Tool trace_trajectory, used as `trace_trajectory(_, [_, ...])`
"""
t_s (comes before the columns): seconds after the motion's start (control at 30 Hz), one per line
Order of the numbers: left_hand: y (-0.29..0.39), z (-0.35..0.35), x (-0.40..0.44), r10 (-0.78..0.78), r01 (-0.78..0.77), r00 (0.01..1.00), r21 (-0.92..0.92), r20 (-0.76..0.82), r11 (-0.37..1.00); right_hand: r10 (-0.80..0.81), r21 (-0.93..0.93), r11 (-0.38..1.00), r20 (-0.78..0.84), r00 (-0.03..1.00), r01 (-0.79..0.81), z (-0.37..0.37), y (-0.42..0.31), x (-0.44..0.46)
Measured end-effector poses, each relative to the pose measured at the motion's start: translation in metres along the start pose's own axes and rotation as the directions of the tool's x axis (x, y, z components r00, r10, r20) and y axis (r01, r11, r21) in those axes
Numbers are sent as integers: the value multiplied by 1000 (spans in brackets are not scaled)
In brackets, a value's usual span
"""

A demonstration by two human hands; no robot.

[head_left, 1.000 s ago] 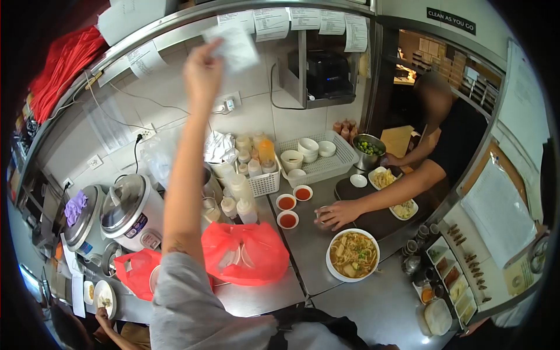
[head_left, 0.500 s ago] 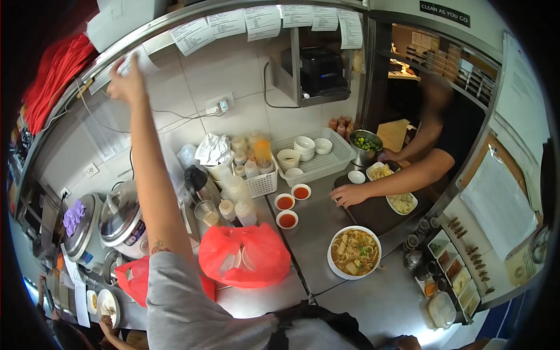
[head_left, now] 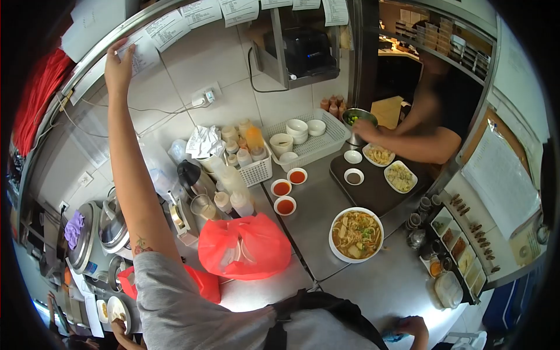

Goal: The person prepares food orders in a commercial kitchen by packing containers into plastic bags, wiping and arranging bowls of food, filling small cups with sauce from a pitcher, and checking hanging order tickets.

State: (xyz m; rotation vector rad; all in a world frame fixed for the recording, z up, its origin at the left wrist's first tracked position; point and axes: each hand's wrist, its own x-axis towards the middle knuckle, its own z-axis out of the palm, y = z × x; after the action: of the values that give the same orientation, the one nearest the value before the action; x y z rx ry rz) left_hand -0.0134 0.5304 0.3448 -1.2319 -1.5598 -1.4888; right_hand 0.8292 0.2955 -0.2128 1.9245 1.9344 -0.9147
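High at the upper left, my left hand point(head_left: 119, 65) reaches to the metal rail with its fingers closed on the edge of a printed order slip point(head_left: 143, 55). Low at the right, my right hand point(head_left: 415, 326) is partly in view, its fingers curled on a crumpled blue cloth point(head_left: 398, 330). Below my raised arm, a knotted red plastic bag point(head_left: 245, 248) stands on the steel counter point(head_left: 373, 297). A white bowl of noodle soup point(head_left: 356, 234) sits right of the bag. Three small cups of red sauce point(head_left: 285, 205) are grouped behind them.
More slips point(head_left: 201, 13) hang along the rail. Squeeze bottles point(head_left: 240, 203) and a grey basket of bowls point(head_left: 309, 140) line the wall. Across the counter a co-worker's hand point(head_left: 366, 129) is at a metal pot point(head_left: 353, 140), beside a dark tray point(head_left: 373, 195) with dishes. Rice cookers point(head_left: 114, 224) stand left.
My left hand has closed at the rail by the slip. My right hand has come further into view with the blue cloth. The co-worker's hand moved from the tray to the pot, exposing a dark-sauce cup.
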Motion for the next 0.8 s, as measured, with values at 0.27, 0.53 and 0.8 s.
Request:
trace_trajectory(0.27, [28,7,-109,391,-312,897,329,-207,891,126,240,968,-214,969,-73,-12,-25,-1])
trace_trajectory(0.53, [-2,95,-236,-221,204,791,94,570,974,-68,147,978,-437,897,146,-100,-85,-14])
trace_trajectory(0.8, [-6,233,-332,-139,-119,380,197,914,973,-118,282,935,-329,937,217,-126,-156,27])
